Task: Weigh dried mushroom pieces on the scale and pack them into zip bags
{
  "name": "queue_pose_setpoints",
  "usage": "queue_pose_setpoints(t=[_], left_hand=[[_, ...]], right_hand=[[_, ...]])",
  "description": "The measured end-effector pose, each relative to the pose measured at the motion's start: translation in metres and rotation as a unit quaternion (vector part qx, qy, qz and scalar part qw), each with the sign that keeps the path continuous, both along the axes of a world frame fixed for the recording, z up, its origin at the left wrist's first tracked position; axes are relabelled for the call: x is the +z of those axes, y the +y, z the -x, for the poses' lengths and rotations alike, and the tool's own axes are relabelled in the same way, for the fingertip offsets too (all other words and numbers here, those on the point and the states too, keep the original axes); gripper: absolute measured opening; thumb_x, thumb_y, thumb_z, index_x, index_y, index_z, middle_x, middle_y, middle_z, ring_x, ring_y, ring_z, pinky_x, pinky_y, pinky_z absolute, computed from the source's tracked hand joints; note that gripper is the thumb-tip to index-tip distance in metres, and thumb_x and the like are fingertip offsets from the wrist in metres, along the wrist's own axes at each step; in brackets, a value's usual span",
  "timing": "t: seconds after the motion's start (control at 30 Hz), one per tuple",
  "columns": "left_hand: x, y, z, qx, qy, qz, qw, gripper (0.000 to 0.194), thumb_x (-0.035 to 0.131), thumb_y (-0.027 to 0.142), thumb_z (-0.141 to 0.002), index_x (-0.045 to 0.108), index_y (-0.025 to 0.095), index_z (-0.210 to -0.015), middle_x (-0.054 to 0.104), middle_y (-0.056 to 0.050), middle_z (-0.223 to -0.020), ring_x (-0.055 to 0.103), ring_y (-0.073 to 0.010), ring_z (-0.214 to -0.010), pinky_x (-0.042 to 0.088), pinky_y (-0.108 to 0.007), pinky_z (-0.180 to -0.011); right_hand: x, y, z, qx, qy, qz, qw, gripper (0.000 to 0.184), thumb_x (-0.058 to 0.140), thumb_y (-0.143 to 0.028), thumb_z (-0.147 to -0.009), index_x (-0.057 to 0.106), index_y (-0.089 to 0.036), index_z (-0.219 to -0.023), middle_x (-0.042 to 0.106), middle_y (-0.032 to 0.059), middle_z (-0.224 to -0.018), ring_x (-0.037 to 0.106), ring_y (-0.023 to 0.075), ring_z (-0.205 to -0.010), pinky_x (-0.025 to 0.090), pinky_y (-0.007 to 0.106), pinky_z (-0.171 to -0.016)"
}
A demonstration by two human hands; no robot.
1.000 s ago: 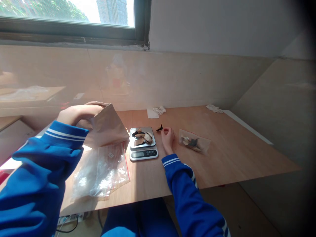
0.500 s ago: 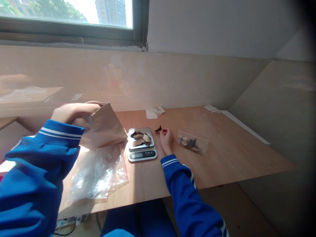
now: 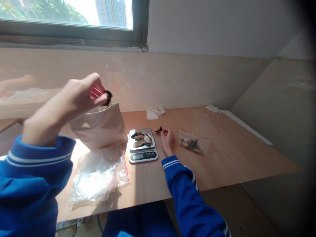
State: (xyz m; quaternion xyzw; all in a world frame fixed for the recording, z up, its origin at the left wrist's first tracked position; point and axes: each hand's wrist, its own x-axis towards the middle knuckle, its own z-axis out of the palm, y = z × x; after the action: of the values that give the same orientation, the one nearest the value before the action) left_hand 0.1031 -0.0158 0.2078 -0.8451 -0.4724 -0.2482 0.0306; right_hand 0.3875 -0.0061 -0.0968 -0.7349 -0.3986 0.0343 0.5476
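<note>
Above the open top of a brown paper bag (image 3: 103,128), my left hand (image 3: 85,92) pinches a small dark dried piece (image 3: 108,97). My right hand (image 3: 167,140) rests on the table to the right of the digital kitchen scale (image 3: 143,156), its fingertips closed on a thin black dried piece (image 3: 159,129). On the scale's metal plate lie several dried pieces (image 3: 142,139), tan, pale and dark; the display digits are too small to read. A filled clear zip bag (image 3: 194,143) with similar pieces lies to the right of my right hand.
Flat clear zip bags (image 3: 98,176) with red seals lie at the table's front left, shining in sunlight. By the wall are a white paper and crumpled scrap (image 3: 155,113) and another crumpled piece (image 3: 213,109). The wooden table (image 3: 237,148) ends close to my lap.
My left hand has come up out of the paper bag, now with a dark dried piece in its fingers. My right hand has stayed in place with its black piece.
</note>
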Motion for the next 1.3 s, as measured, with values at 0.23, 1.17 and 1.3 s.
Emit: queue_pose_setpoints(t=[0.23,1.17,1.3], left_hand=[[-0.104,-0.006,-0.069,-0.202,-0.185,0.335,0.902,0.037,0.058,0.046,-0.078,0.059,0.017,-0.100,0.069,-0.005,-0.093,0.066,-0.0189,-0.084,0.052,-0.029,-0.071],[-0.205,0.044,-0.103,-0.073,-0.219,0.170,0.958,0.035,0.049,0.043,-0.086,0.071,0.017,-0.098,0.063,-0.011,-0.106,0.061,-0.0247,-0.100,0.047,-0.036,-0.091],[-0.176,0.020,-0.092,-0.078,-0.212,0.173,0.959,0.032,0.046,0.038,-0.087,0.068,0.018,-0.099,0.062,-0.009,-0.106,0.059,-0.0228,-0.101,0.047,-0.036,-0.090]], right_hand=[[0.002,0.000,0.000,0.003,-0.002,-0.004,1.000,0.010,0.049,-0.028,-0.080,0.054,-0.019,-0.080,0.064,0.0083,-0.086,0.055,0.0231,-0.082,0.037,0.035,-0.079],[0.005,-0.001,0.002,0.009,0.004,-0.004,1.000,0.008,0.050,-0.028,-0.081,0.053,-0.020,-0.081,0.064,0.0073,-0.086,0.056,0.0226,-0.081,0.037,0.034,-0.078],[0.004,-0.001,0.001,0.011,0.003,-0.008,1.000,0.008,0.050,-0.027,-0.081,0.053,-0.020,-0.081,0.064,0.0073,-0.084,0.055,0.0223,-0.080,0.038,0.033,-0.076]])
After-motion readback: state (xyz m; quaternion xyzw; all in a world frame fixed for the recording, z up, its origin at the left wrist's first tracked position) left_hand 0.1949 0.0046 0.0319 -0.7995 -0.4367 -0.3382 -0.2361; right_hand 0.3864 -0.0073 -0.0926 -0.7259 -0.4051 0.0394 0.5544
